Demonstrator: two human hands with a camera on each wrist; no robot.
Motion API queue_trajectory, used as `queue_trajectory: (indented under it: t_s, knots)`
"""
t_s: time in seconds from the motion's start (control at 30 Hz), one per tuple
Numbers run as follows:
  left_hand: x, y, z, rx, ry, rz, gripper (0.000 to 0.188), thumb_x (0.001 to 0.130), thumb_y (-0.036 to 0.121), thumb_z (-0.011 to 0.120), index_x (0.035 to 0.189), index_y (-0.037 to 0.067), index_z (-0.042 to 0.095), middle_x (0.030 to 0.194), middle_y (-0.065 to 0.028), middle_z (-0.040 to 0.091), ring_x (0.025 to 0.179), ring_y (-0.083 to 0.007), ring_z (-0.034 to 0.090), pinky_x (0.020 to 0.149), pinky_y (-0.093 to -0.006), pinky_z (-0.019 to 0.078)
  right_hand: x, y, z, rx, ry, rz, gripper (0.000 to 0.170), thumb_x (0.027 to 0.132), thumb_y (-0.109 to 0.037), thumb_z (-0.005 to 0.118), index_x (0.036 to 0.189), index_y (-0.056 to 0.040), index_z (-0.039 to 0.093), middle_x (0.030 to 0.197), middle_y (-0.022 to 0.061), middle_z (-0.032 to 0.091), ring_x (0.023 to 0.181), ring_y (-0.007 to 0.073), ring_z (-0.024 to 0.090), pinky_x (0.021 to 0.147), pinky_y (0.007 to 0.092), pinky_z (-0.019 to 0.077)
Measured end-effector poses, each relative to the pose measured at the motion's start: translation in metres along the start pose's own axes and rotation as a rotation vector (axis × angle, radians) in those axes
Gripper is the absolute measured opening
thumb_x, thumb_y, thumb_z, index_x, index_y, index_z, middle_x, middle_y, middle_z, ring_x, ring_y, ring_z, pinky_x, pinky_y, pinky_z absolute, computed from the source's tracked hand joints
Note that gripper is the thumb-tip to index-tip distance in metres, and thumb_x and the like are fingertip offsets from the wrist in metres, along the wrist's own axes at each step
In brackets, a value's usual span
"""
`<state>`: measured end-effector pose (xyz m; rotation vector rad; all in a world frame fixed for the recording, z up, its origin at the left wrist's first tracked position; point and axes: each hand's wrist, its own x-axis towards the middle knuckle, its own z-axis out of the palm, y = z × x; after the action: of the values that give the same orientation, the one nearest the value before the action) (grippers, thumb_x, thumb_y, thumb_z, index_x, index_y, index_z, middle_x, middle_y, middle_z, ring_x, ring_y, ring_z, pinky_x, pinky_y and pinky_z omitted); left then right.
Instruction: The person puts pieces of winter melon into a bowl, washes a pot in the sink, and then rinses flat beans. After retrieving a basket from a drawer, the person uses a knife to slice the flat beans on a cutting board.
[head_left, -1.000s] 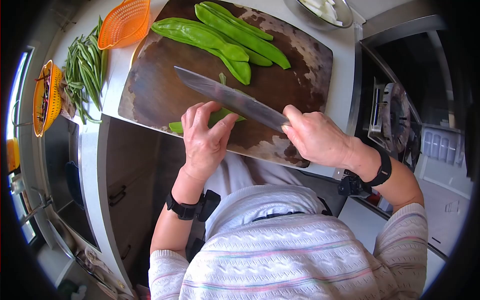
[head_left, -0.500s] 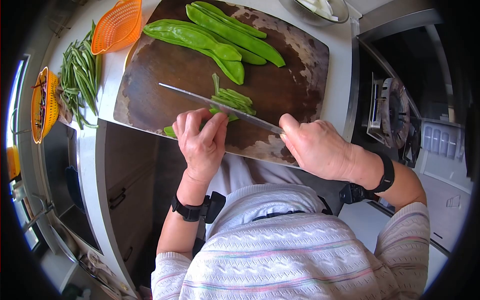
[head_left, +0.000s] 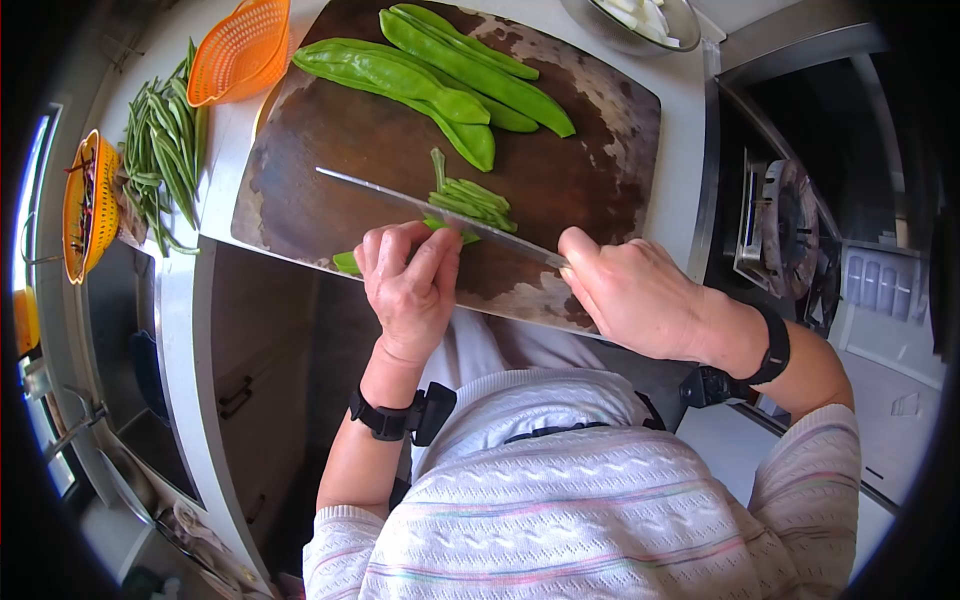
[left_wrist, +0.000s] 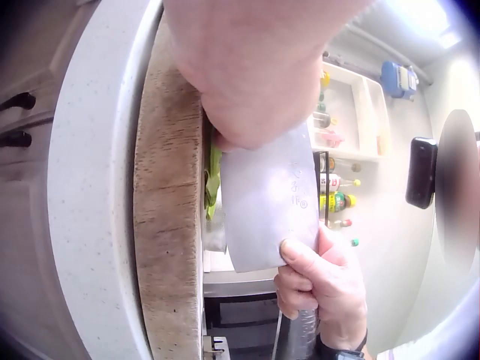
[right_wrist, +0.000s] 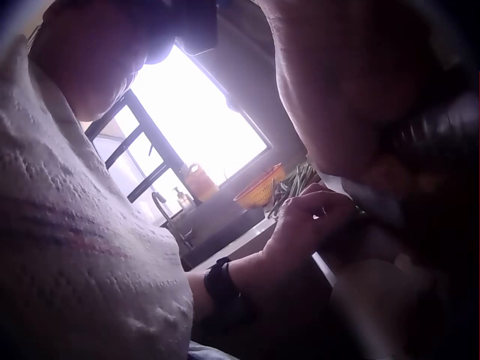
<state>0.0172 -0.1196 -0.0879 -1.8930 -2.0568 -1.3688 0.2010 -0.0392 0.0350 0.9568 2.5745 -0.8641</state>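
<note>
My right hand (head_left: 640, 295) grips the handle of a cleaver (head_left: 395, 196), whose broad blade stands upright, spine up, across the cutting board (head_left: 290, 205). In the left wrist view the flat side of the cleaver's blade (left_wrist: 262, 202) shows. My left hand (head_left: 410, 290), fingers bent, holds a flat green bean (head_left: 347, 263) down on the board, fingertips right at the blade. Most of that bean is hidden under the hand. Thin cut bean strips (head_left: 478, 202) lie just beyond the blade. Several whole flat beans (head_left: 400, 78) lie along the board's far side.
Left of the board are a pile of thin green beans (head_left: 170, 145), an orange basket (head_left: 240, 55) and a yellow basket (head_left: 98, 215) with dark red contents. A bowl (head_left: 690, 28) of white pieces stands at the back right. A stove burner (head_left: 790, 225) is farther right.
The blade was tilted over, its side showing; it has turned upright, uncovering the cut strips behind it. In the last half second both hands have barely moved.
</note>
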Motion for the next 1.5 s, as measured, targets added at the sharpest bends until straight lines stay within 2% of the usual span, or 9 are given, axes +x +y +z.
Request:
queue_trajectory:
  t_s: [0.13,0.2,0.33,0.43,1.07,1.17,1.3,1.37,1.5]
  knots:
    - [0.0,0.0,0.001,-0.004,0.014,0.004,0.017,0.066,0.006,0.073,0.08,0.012,0.067,0.08,-0.0017,0.057,0.078,-0.0213,0.052,0.07,-0.0335,0.0384,0.011,0.0,0.013,0.015,0.01,-0.003,0.013,0.077,-0.001,0.047,0.086,0.003,0.038,0.061,0.0232,0.058,0.064,0.0423,0.061,0.058,0.0499,0.0486]
    - [0.001,0.002,0.0,0.003,0.007,0.008,0.016,0.066,0.006,0.073,0.08,0.011,0.067,0.081,-0.0017,0.057,0.078,-0.0213,0.052,0.07,-0.0334,0.0386,0.022,0.002,0.025,-0.026,0.128,-0.063,0.015,0.088,-0.009,0.05,0.088,0.0008,0.038,0.055,0.0184,0.053,0.055,0.04,0.057,0.051,0.0473,0.0452]
    - [0.003,0.003,-0.003,0.006,-0.019,0.009,0.015,0.068,0.004,0.073,0.081,0.009,0.067,0.082,-0.0043,0.057,0.079,-0.0225,0.053,0.071,-0.033,0.0431,0.023,0.008,0.019,0.003,0.13,-0.04,0.015,0.089,-0.009,0.05,0.088,0.0008,0.038,0.055,0.019,0.053,0.056,0.0402,0.057,0.052,0.0475,0.0447]
    - [0.002,0.002,-0.002,-0.009,-0.006,-0.007,0.015,0.067,0.004,0.073,0.08,0.008,0.067,0.082,-0.004,0.058,0.079,-0.0225,0.053,0.071,-0.0331,0.0432,0.015,0.002,0.003,0.035,0.035,-0.002,0.015,0.075,0.001,0.049,0.086,0.0029,0.039,0.063,0.0237,0.058,0.066,0.0432,0.061,0.059,0.051,0.0477]
    - [0.002,0.0,-0.003,-0.021,0.025,-0.001,0.017,0.066,0.001,0.073,0.08,0.008,0.066,0.082,-0.0045,0.059,0.078,-0.0231,0.055,0.07,-0.0328,0.0452,0.015,-0.004,0.001,0.053,-0.048,0.011,0.013,0.078,0.0,0.048,0.087,0.0031,0.039,0.061,0.0232,0.057,0.066,0.0433,0.06,0.059,0.0509,0.0475]
    - [0.002,0.002,-0.003,-0.021,0.018,0.006,0.017,0.067,0.001,0.073,0.081,0.007,0.066,0.082,-0.0046,0.059,0.079,-0.0232,0.056,0.071,-0.0328,0.0456,0.027,-0.003,0.016,0.05,0.072,-0.038,0.013,0.078,0.0,0.048,0.087,0.0029,0.039,0.062,0.0233,0.058,0.065,0.0428,0.061,0.059,0.0509,0.0477]
    - [0.002,0.001,-0.005,-0.028,0.014,0.01,0.017,0.067,0.0,0.073,0.081,0.007,0.066,0.083,-0.0049,0.06,0.08,-0.0237,0.056,0.071,-0.0326,0.0467,0.029,0.003,0.014,0.121,0.068,-0.01,0.011,0.081,-0.002,0.047,0.087,0.003,0.04,0.062,0.0236,0.058,0.066,0.0431,0.061,0.059,0.0505,0.0477]
    - [0.001,0.002,-0.005,-0.031,0.012,0.003,0.017,0.067,0.0,0.072,0.081,0.007,0.066,0.084,-0.005,0.06,0.08,-0.0238,0.057,0.071,-0.0325,0.047,0.026,0.006,0.015,0.097,0.092,-0.045,0.016,0.089,-0.011,0.049,0.088,0.0012,0.038,0.058,0.0206,0.054,0.059,0.0414,0.057,0.052,0.048,0.0438]
    - [0.0,0.0,-0.005,-0.039,0.022,0.003,0.017,0.068,0.0,0.072,0.082,0.007,0.066,0.084,-0.0052,0.061,0.08,-0.0241,0.057,0.071,-0.0323,0.0474,0.016,0.0,0.003,0.065,0.047,-0.046,0.016,0.089,-0.01,0.049,0.087,0.0015,0.038,0.058,0.021,0.054,0.059,0.0413,0.057,0.052,0.0478,0.0434]
